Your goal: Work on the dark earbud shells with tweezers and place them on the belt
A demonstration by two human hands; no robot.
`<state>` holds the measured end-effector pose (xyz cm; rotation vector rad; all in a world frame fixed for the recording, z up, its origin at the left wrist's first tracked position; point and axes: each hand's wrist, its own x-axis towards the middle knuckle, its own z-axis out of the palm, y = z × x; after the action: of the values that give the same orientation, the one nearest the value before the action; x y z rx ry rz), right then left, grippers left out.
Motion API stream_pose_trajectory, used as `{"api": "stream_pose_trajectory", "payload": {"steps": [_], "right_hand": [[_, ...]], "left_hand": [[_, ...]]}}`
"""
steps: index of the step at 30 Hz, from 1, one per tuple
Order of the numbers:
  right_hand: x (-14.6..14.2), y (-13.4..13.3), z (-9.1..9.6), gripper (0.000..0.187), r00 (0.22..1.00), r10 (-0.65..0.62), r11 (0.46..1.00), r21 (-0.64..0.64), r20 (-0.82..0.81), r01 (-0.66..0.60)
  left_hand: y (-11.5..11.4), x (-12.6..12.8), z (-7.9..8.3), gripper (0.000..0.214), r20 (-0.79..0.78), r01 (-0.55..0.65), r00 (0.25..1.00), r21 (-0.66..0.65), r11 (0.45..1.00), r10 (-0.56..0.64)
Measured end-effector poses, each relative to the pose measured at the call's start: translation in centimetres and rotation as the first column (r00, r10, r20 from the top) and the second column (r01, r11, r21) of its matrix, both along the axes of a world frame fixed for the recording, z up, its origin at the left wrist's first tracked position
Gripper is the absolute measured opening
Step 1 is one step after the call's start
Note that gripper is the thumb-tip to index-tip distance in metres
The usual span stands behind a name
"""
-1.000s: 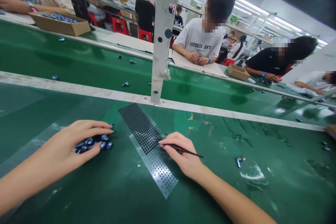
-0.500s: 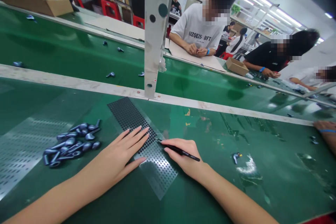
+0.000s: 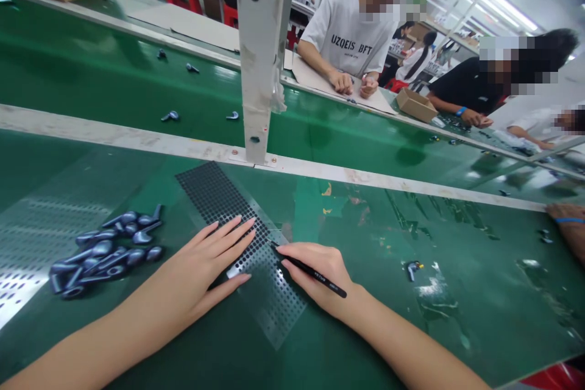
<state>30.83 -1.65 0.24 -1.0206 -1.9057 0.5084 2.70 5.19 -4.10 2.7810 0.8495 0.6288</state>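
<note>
Noted: your left hand (image 3: 208, 262) lies flat and released, fingers spread, resting on a perforated metal strip (image 3: 269, 308) on the green desk (image 3: 365, 329). Your right hand (image 3: 320, 274) has its grip clenched on black tweezers (image 3: 315, 272), tips at the strip's upper edge, near its middle. A pile of blue-grey earbuds (image 3: 105, 253) sits just left of the left hand, on a second perforated sheet (image 3: 22, 256). A small earbud part (image 3: 412, 270) lies well right of the strip.
</note>
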Motion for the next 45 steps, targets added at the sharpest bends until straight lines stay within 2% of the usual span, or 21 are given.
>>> {"api": "stream_pose_trajectory", "payload": {"steps": [4,6,12,16,19,24,26,28,30,33,35,37,39,41,43,45], "right_hand": [[-0.5,-0.3,-0.2,0.027,0.997,-0.021,0.988,0.153,0.072,0.010],[-0.6,-0.3,-0.4,0.029,0.994,-0.030,0.982,0.186,0.103,0.010],[-0.7,-0.3,-1.2,0.039,0.990,-0.034,0.983,0.182,0.140,0.008],[-0.8,0.0,-1.4,0.037,0.990,-0.052,0.982,0.186,0.131,0.027],[-0.7,0.2,-1.3,0.034,0.997,-0.069,0.992,0.108,0.033,0.065],[-0.5,0.4,-0.4,0.030,0.985,-0.104,0.994,-0.056,-0.140,0.097],[-0.4,0.5,0.0,0.027,0.972,-0.125,0.987,-0.120,-0.199,0.103],[-0.2,0.7,0.3,0.023,0.948,-0.168,0.973,-0.199,-0.271,0.116],[0.0,1.1,0.3,0.017,0.911,-0.219,0.950,-0.289,-0.350,0.117],[0.4,1.7,0.0,0.016,0.848,-0.276,0.904,-0.423,-0.452,0.069],[0.4,2.0,-0.2,0.021,0.812,-0.307,0.871,-0.490,-0.496,0.031],[0.4,2.2,-0.4,0.026,0.781,-0.341,0.845,-0.535,-0.524,0.009],[0.3,2.3,-0.6,0.030,0.756,-0.367,0.825,-0.564,-0.542,-0.005],[0.2,2.4,-0.8,0.033,0.737,-0.384,0.814,-0.581,-0.556,-0.015],[0.1,2.5,-1.1,0.035,0.720,-0.398,0.807,-0.590,-0.569,-0.020],[0.0,2.6,-1.3,0.037,0.706,-0.409,0.803,-0.595,-0.578,-0.023]], "left_hand": [[0.1,0.1,0.2,0.063,0.008,0.006,1.000,0.062,0.998,-0.006],[0.1,0.2,-0.1,0.064,-0.006,-0.002,1.000,0.105,0.994,0.003],[0.3,0.1,-0.4,0.064,-0.037,-0.009,0.999,0.114,0.993,0.013],[0.5,-0.1,-0.1,0.064,-0.006,-0.005,1.000,0.106,0.994,0.005],[0.8,-0.2,-0.2,0.064,0.013,-0.007,1.000,0.065,0.998,0.006],[0.3,0.1,-0.7,0.067,-0.008,-0.035,0.999,-0.122,0.992,0.035],[0.1,0.1,-0.6,0.068,-0.021,-0.055,0.998,-0.142,0.988,0.052],[1.0,-0.6,0.0,0.069,-0.040,-0.087,0.996,-0.148,0.985,0.082],[3.7,-2.1,1.5,0.069,-0.066,-0.158,0.986,-0.154,0.975,0.150],[10.9,-5.6,4.8,0.062,-0.106,-0.355,0.933,-0.143,0.924,0.343],[16.7,-8.1,6.9,0.057,-0.129,-0.511,0.858,-0.121,0.851,0.497],[22.0,-9.9,8.2,0.050,-0.163,-0.654,0.755,-0.111,0.749,0.635],[26.1,-10.7,8.4,0.046,-0.202,-0.748,0.662,-0.114,0.654,0.722],[28.9,-10.6,7.9,0.044,-0.234,-0.801,0.597,-0.121,0.586,0.767],[30.9,-9.7,7.2,0.044,-0.252,-0.825,0.565,-0.133,0.550,0.786],[32.4,-8.2,6.5,0.044,-0.257,-0.825,0.564,-0.148,0.545,0.784]]}}
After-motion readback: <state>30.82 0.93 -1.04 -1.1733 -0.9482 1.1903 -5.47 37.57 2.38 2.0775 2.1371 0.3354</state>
